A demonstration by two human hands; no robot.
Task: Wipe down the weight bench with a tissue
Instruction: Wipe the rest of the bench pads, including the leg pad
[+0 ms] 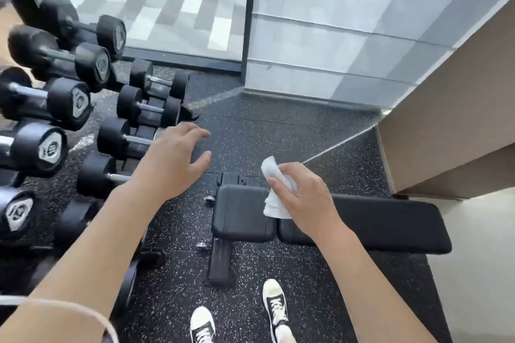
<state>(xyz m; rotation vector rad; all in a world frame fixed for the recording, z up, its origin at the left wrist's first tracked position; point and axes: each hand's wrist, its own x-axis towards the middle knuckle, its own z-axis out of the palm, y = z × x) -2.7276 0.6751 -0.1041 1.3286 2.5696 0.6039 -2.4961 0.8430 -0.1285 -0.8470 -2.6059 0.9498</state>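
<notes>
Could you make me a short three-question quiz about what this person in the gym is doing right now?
1. True or false: the right hand holds a white tissue.
2. Which describes the left hand? A) gripping a dumbbell B) open, fingers spread, holding nothing C) pressing on the bench
3. Fill in: the dumbbell rack stands on the person's ____ side of the weight bench.

Key
1. True: its fingers curl round the crumpled tissue above the bench's seat pad.
2. B: it hovers in front of the dumbbells, gripping none.
3. Left.
</notes>
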